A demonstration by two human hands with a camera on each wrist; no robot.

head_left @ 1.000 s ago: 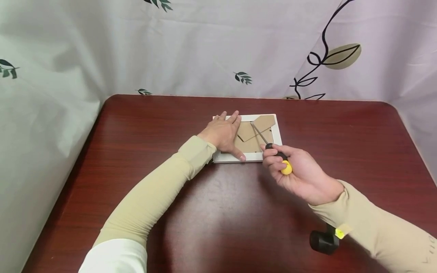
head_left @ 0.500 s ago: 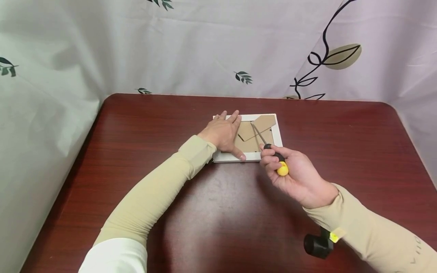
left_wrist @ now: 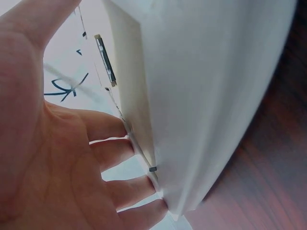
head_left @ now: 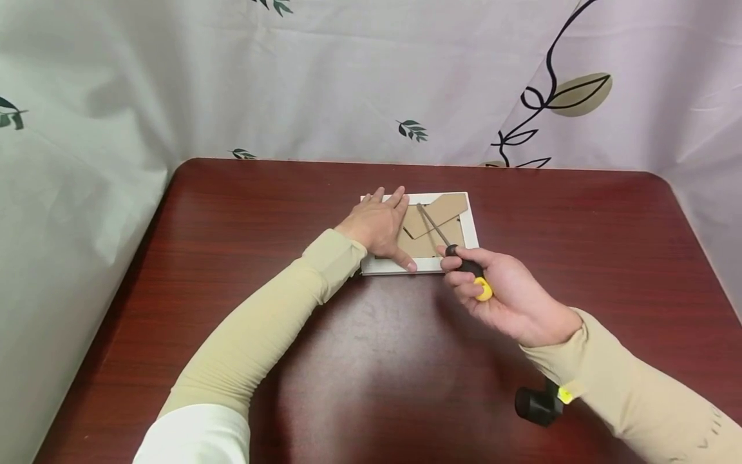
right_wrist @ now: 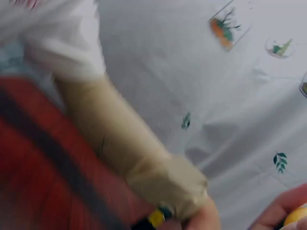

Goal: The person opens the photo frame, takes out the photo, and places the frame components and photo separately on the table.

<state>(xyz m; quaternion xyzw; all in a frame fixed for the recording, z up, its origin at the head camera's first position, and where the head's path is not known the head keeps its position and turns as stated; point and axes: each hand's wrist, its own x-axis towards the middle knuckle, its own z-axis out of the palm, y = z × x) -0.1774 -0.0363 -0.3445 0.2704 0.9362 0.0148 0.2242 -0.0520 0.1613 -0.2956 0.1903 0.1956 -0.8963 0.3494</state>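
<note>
A white picture frame (head_left: pixel 430 265) lies back side up on the table, its brown backing board (head_left: pixel 418 249) and angled stand flap (head_left: pixel 449 207) showing. My left hand (head_left: pixel 379 229) rests spread over its left side; in the left wrist view the straight fingers touch the frame's edge, near a small dark metal tab (left_wrist: pixel 153 169). My right hand (head_left: pixel 513 293) grips a screwdriver (head_left: pixel 436 227) with a black and yellow handle. The screwdriver's tip is at the frame's far inner edge, left of the flap; contact cannot be made out. The yellow handle end (right_wrist: pixel 297 216) shows at the right wrist view's corner.
The dark red wooden table (head_left: pixel 371 361) reaches back to a pale curtain (head_left: pixel 324 84) with leaf prints. A black camera (head_left: pixel 539 405) hangs under the right wrist.
The screwdriver's tip has shifted slightly left along the frame's far inner edge, and the right hand has moved a little with it. The left hand and the frame have stayed in place.
</note>
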